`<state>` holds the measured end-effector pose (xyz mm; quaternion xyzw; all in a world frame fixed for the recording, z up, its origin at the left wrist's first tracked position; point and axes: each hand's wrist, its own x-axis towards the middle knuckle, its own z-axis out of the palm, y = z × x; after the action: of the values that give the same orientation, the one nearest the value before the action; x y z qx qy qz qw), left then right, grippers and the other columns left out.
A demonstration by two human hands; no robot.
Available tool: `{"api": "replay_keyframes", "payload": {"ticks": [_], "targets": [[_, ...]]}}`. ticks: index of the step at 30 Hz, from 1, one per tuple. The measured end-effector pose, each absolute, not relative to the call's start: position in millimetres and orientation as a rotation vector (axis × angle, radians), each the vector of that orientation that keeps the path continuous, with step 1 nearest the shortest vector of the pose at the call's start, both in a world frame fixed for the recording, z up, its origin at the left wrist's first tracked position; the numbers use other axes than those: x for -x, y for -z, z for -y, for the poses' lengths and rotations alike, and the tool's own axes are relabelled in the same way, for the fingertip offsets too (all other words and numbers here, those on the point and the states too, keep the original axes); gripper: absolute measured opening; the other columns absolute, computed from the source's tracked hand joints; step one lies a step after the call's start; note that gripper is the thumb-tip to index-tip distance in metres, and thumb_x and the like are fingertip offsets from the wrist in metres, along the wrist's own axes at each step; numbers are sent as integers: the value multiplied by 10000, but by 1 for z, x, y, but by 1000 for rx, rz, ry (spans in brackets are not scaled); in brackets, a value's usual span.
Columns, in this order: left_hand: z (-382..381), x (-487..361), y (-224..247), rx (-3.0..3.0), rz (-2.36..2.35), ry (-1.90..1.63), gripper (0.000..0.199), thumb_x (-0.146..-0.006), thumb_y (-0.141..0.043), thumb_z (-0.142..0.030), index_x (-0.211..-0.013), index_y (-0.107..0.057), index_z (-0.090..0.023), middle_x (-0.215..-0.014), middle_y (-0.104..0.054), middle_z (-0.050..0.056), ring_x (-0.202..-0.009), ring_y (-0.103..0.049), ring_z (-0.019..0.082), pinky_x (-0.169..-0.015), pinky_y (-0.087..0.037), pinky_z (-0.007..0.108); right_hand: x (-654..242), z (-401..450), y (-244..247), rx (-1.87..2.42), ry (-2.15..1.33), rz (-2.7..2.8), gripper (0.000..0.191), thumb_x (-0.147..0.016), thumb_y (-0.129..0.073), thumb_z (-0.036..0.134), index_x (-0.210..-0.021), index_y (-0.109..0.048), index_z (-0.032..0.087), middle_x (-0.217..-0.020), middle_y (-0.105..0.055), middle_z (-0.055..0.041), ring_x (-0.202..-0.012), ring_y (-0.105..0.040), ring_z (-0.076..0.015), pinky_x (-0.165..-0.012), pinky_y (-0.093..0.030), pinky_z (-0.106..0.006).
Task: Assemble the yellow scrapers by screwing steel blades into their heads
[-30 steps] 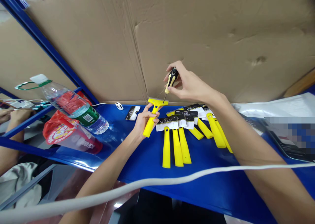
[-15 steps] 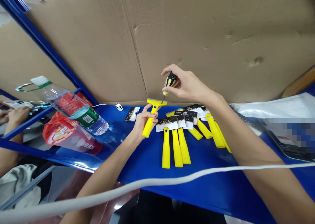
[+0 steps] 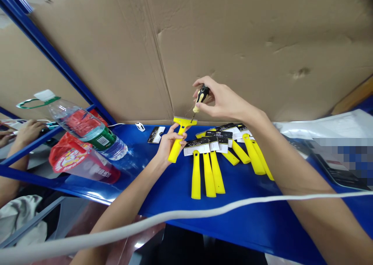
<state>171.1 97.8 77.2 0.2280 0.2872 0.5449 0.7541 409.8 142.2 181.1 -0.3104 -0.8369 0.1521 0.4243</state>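
My left hand (image 3: pixel 166 145) is closed around the handle of a yellow scraper (image 3: pixel 176 148), its wide head up and tilted towards the cardboard. In my right hand (image 3: pixel 225 100) is a small black-and-cream screwdriver (image 3: pixel 201 96), pinched by the handle and pointing down. Its tip meets the right end of the scraper's head; whether it sits in a screw is too small to tell. To the right of my left hand lie several more yellow scrapers (image 3: pixel 196 175), their heads under black-and-white cards (image 3: pixel 201 145).
A large water bottle (image 3: pixel 103 140) and a red-topped cup (image 3: pixel 99 168) stand at the left. A card (image 3: pixel 156 135) and a white clip-like piece (image 3: pixel 140 126) lie near the cardboard wall (image 3: pixel 227 35). A white cable (image 3: pixel 186 215) crosses in front. Another person's hand (image 3: pixel 29 133) is far left.
Both hands keep nearly the same pose, the screwdriver still at the scraper's head. My right-hand fingers have shifted slightly on the handle. The other person's hand at far left has moved.
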Motion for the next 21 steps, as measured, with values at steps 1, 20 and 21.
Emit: {"api": "replay_keyframes", "payload": {"ticks": [1, 20, 21], "targets": [[-98, -171, -77, -493, -628, -1192, 783, -614, -636, 126, -1275, -534, -281, -1360, -716, 92, -730, -667, 69, -554, -437, 143, -410, -142, -181, 765, -401, 2093, 443, -896, -789, 289, -1305, -620, 262, -1157, -801, -86, -936, -766, -297, -849, -658, -515], [-99, -168, -75, -536, -611, -1219, 783, -606, -665, 127, -1261, -523, -277, -1319, -727, 88, -731, -668, 75, -553, -442, 147, -416, -146, -183, 1004, -29, 2106, 405, -949, -869, 588, -1020, -632, 267, -893, -758, -55, -774, -636, -255, -739, -468, -406], [-99, -169, -74, -539, -614, -1220, 786, -603, -665, 127, -1262, -524, -277, -1313, -728, 87, -733, -670, 77, -554, -443, 149, -415, -145, -183, 1010, -24, 2117, 393, -959, -855, 583, -1027, -631, 267, -896, -759, -59, -780, -640, -261, -741, -468, -411]]}}
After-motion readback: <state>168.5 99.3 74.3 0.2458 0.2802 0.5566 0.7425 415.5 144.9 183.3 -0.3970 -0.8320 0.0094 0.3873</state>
